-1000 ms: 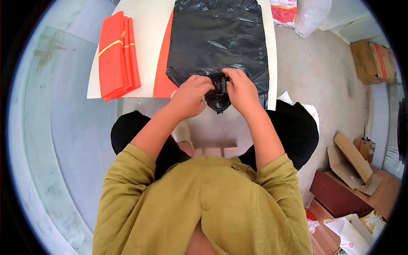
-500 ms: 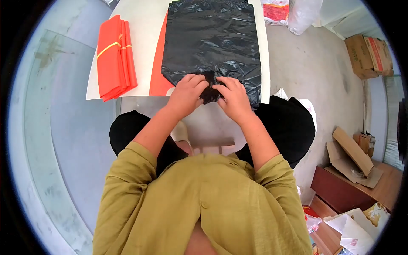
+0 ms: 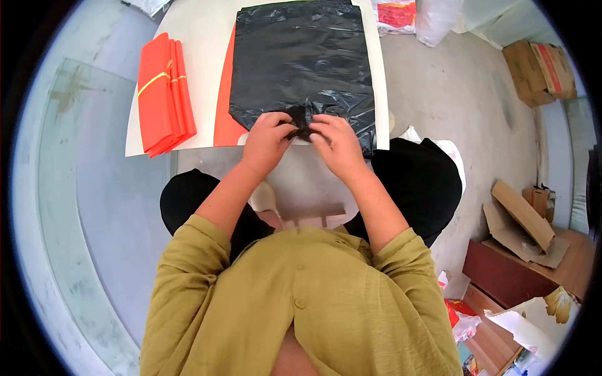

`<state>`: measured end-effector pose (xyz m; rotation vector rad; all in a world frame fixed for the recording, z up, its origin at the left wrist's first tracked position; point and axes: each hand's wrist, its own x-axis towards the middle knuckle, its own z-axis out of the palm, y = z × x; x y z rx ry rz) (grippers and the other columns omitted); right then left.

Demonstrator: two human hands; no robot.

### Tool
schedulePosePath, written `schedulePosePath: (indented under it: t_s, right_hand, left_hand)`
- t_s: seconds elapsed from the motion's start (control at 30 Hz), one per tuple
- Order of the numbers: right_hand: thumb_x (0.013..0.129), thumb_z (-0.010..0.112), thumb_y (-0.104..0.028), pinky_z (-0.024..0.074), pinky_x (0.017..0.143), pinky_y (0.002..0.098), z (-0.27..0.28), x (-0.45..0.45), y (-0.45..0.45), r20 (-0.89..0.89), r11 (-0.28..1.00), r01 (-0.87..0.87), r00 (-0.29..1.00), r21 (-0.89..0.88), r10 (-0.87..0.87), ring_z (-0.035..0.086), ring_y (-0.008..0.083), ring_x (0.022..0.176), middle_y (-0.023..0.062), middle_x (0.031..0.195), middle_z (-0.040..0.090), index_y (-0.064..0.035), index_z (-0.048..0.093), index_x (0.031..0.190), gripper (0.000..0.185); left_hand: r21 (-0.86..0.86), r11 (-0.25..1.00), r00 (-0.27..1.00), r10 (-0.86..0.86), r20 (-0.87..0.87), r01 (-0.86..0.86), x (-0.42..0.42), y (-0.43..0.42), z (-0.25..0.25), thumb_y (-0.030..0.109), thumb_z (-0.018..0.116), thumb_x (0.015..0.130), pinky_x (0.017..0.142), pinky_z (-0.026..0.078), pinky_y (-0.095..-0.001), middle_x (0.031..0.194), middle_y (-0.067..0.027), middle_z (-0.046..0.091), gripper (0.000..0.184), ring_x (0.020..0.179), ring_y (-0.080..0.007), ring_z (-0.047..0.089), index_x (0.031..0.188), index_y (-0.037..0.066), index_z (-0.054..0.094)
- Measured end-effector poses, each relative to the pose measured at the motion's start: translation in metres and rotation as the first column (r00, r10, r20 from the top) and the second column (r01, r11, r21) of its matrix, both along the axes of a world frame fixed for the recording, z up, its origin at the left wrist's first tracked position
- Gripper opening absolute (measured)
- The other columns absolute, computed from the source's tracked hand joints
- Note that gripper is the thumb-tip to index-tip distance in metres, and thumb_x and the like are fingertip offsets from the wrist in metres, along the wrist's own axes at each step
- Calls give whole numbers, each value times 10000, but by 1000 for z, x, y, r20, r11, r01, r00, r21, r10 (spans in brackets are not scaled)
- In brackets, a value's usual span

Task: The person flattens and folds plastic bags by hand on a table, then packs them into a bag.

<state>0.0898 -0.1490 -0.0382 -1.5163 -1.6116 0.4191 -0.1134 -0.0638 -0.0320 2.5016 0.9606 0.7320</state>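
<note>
A shiny black plastic bag (image 3: 301,59) lies spread flat on the white table (image 3: 194,81), its near edge bunched and crumpled. At the left of that bunched part, my left hand (image 3: 266,141) is closed with curled fingers pinching the plastic. My right hand (image 3: 338,143) grips the plastic just to the right, its thumb below and its fingers on top. A small gap with gathered dark plastic separates the two hands. The fingertips are partly hidden in the folds.
Folded red bundles (image 3: 163,94) tied with yellow bands lie on the table's left. A red sheet (image 3: 227,128) shows beneath the black bag. Cardboard boxes (image 3: 533,72) stand at the far right; flattened cardboard (image 3: 523,222) rests on a brown cabinet (image 3: 501,272) nearer.
The fingers have shifted slightly on the crumpled edge, and less plastic hangs between the hands. The whole view has moved a little, with the table appearing further left.
</note>
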Motion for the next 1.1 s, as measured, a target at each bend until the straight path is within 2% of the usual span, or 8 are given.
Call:
schedulePosePath:
  t_s: [0.23, 0.3, 0.4, 0.5, 0.57, 0.87, 1.0, 1.1]
  right_hand:
    - [1041, 594, -74, 512, 1015, 321, -5, 51, -12, -270, 951, 304, 912, -61, -309, 677, 206, 1147, 118, 1220, 719, 12, 696, 1267, 262]
    - [1035, 598, -68, 515, 1021, 330, 0, 55, -12, -208, 959, 281, 937, -23, -279, 678, 232, 1171, 136, 1268, 715, 8, 690, 1287, 278]
    - [1004, 619, -47, 491, 1091, 397, 18, 37, 6, -30, 999, 33, 999, 43, -31, 625, 330, 1301, 176, 1397, 663, -5, 652, 1352, 353]
    - [1020, 614, -291, 296, 1250, 506, 32, 6, 30, 284, 975, -200, 934, -92, 218, 389, 396, 1514, 180, 1575, 507, -50, 533, 1499, 542]
    - [1016, 591, -478, 265, 1257, 528, 20, -4, 40, 371, 968, -229, 894, -101, 251, 351, 392, 1537, 163, 1629, 454, -90, 545, 1512, 631]
    - [1028, 575, -488, 201, 1282, 520, -1, 54, 55, 483, 974, 67, 874, -217, 47, 255, 359, 1585, 145, 1682, 372, -127, 545, 1528, 618]
    - [999, 610, -522, 242, 1260, 555, -10, 58, 54, 567, 995, 23, 823, -102, 39, 322, 379, 1550, 148, 1650, 425, -164, 587, 1495, 612]
    - [1004, 603, -517, 225, 1269, 561, -1, 53, 60, 610, 983, 73, 791, -168, 45, 303, 361, 1564, 132, 1669, 401, -192, 555, 1527, 618]
  left_hand:
    - [-78, 993, 996, -88, -22, 86, -6, 7, 11, -13, 770, 775, 992, 516, -432, 1219, -79, 707, 274, 1153, -329, 622, 1045, 27, 737]
    - [-42, 993, 993, -109, -39, 107, -8, 8, 10, -9, 742, 785, 1004, 519, -424, 1228, -60, 716, 252, 1163, -313, 620, 1033, 35, 757]
    - [-22, 992, 990, -123, -62, 122, -9, 7, 12, -5, 740, 784, 1016, 518, -426, 1245, -65, 723, 253, 1171, -321, 623, 1035, 29, 752]
    - [18, 992, 989, -124, -85, 126, -9, 7, 9, -2, 740, 782, 1015, 517, -427, 1252, -67, 728, 262, 1167, -322, 624, 1041, 30, 749]
    - [5, 994, 992, -106, -68, 106, -4, 4, 14, 0, 743, 778, 1014, 518, -427, 1254, -65, 732, 261, 1163, -323, 625, 1038, 26, 745]
    - [-81, 996, 996, -50, -72, 44, -4, -1, 15, -2, 761, 781, 1004, 525, -426, 1289, -53, 728, 230, 1172, -326, 617, 1007, 16, 720]
    - [-63, 997, 997, -46, -59, 42, -2, -2, 15, -4, 769, 767, 993, 533, -420, 1269, -44, 736, 238, 1153, -322, 620, 1000, 25, 733]
    - [-46, 997, 997, -59, -48, 56, -1, -2, 16, -14, 774, 750, 995, 534, -416, 1259, -48, 738, 258, 1146, -318, 624, 1001, 31, 738]
